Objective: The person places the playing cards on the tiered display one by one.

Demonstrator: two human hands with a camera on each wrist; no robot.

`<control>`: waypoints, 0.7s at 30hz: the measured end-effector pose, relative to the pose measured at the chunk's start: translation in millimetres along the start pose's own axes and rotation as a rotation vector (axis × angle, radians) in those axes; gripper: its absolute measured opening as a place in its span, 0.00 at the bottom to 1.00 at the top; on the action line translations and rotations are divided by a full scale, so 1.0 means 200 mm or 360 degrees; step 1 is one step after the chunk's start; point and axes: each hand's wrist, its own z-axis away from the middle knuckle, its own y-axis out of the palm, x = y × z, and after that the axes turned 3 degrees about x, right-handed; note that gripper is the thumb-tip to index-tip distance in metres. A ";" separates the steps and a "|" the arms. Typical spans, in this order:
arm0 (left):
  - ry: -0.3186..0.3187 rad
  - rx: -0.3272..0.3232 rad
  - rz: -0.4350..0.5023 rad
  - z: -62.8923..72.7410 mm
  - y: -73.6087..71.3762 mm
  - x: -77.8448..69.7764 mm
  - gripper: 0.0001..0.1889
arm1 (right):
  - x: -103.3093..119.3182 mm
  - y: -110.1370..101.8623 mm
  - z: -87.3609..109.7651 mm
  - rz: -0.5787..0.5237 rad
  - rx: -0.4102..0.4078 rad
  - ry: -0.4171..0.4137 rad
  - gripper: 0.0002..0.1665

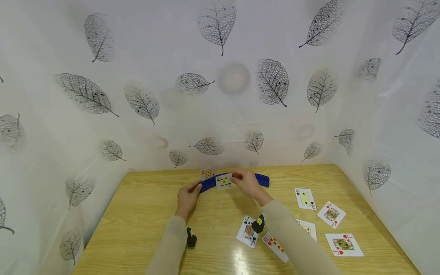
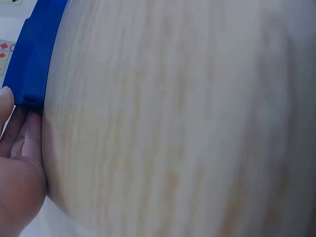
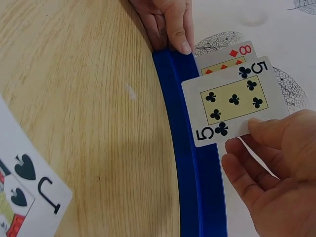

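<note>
A curved blue card holder lies near the table's back edge. My left hand grips its left end, thumb on one side and fingers on the other, as the left wrist view shows. An eight of diamonds stands in the holder close to that hand. Between thumb and fingers, my right hand pinches a five of clubs by its edge. This card overlaps the holder and part of the eight in the right wrist view.
Face up on the wooden table lie a jack of spades, a ten of hearts, a two of spades, a jack of diamonds and a jack of hearts. Leaf-printed white sheets enclose the back and sides.
</note>
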 end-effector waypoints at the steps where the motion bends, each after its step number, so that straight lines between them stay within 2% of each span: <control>1: 0.0003 -0.0002 -0.0005 0.00 0.00 0.00 0.16 | 0.00 0.01 -0.01 0.0003 0.0002 -0.0006 0.15; 11: -0.0001 0.0003 0.0001 0.00 0.00 0.00 0.16 | 0.02 0.05 -0.06 -0.0056 0.0024 0.0004 0.14; 21: 0.0014 0.0003 -0.0045 0.02 -0.01 -0.02 0.16 | 0.04 0.11 -0.09 -0.0080 0.0033 -0.0087 0.16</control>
